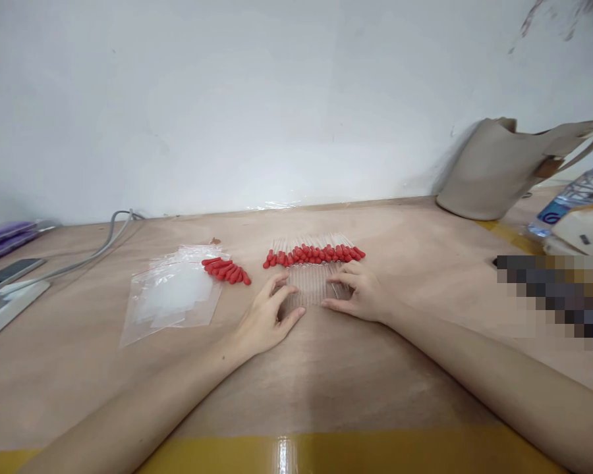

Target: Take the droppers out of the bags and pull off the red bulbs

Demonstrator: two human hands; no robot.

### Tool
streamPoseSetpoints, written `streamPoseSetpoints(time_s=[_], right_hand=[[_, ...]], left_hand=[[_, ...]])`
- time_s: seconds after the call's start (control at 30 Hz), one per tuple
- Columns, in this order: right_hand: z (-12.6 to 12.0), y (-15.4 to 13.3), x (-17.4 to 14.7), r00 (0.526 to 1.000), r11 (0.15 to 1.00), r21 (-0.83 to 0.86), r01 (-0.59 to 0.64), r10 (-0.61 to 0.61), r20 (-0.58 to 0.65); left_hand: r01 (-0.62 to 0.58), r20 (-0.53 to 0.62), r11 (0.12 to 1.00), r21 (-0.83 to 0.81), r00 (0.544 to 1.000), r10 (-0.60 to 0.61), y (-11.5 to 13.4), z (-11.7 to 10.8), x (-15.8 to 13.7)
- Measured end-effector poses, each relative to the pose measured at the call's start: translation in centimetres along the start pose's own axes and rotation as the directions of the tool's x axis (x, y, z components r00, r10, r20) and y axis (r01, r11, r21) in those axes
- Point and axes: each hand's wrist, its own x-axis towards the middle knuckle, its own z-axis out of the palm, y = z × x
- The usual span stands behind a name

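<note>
Rests bare left hand and bare right hand, fingers parted, at opposite sides of slender, clear, glassy tubes laid side by side on brown, wood-look tabletop beside red, rubbery-looking bulbs, presumably to hold an even row.

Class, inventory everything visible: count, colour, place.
clear tubes: many, colourless, centre
bulbed tubes: many, red-clear, behind
pouches: several, clear, left
bulbs: several, red, overlapping pouches
packets: about two, purple, left
slab: one, dark, left
block: one, white, left
cabling: uncounted, grey, left
tote: one, grey, right
bottle: one, clear, right
unclear item: one, whitish, right
pixelated patch: one, dark, right
wall: one, white, back
table: one, brown, beneath
strips: two, yellow, near and right
left hand: one, tubes' left
right hand: one, tubes' right
</note>
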Motion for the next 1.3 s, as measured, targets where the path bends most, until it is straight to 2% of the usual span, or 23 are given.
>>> streamPoseSetpoints(time_s=[0.1, 0.2, 0.37, 0.47, 0.53, 0.63, 0.73, 0.93, 1.17, 1.23, 1.3], right_hand=[[-0.1, -0.1, -0.1, 0.998, 1.000, 0.016, -0.022, 0.021, 0.051], [-0.1, 0.0, -0.2, 0.999, 1.000, 0.015, -0.007, 0.007, 0.045], [-0.2, 0.1, 0.0, 1.000, 1.000, -0.023, -0.012, 0.011, -0.024], [-0.2, 0.0, 0.1, 0.998, 1.000, -0.016, -0.017, 0.016, -0.068], [-0.1, 0.0, 0.1, 0.996, 1.000, -0.009, -0.012, 0.012, -0.087], [0.1, 0.2, 0.0, 0.994, 1.000, -0.002, -0.010, 0.010, -0.113], [0.1, 0.3, 0.0, 0.983, 1.000, -0.004, -0.026, 0.025, -0.182], [0.0, 0.7, 0.2, 0.935, 0.986, 0.059, -0.159, 0.170, -0.311], [0.0, 0.9, 0.3, 0.929, 0.987, 0.068, -0.146, 0.160, -0.335], [0.0, 0.8, 0.4, 0.926, 0.990, 0.064, -0.128, 0.142, -0.350], [0.0, 0.7, 0.4, 0.922, 0.994, 0.056, -0.097, 0.111, -0.372]], left_hand=[[-0.007, -0.007, 1.000, -0.006, 1.000, 0.007, 0.1, 0.2, -0.1], [-0.013, -0.021, 1.000, 0.014, 1.000, 0.014, 0.1, 0.2, 0.0], [-0.005, -0.174, 0.984, 0.177, 0.984, 0.036, -1.1, -1.5, 1.5], [0.102, -0.195, 0.937, 0.334, 0.980, -0.038, -2.9, -3.1, 3.8], [0.189, -0.161, 0.884, 0.426, 0.978, -0.132, -4.3, -3.8, 5.4], [0.292, -0.098, 0.800, 0.525, 0.954, -0.284, -5.7, -3.7, 7.3], [0.328, -0.067, 0.764, 0.555, 0.934, -0.352, -6.3, -2.7, 8.1], [0.311, -0.068, 0.780, 0.543, 0.942, -0.328, -6.8, -1.3, 8.3], [0.347, -0.149, 0.784, 0.514, 0.937, -0.317, -6.9, -1.3, 8.3], [0.306, -0.175, 0.818, 0.487, 0.952, -0.251, -6.6, -1.7, 7.4], [0.185, -0.159, 0.884, 0.431, 0.979, -0.127, -5.9, -1.9, 6.1]])
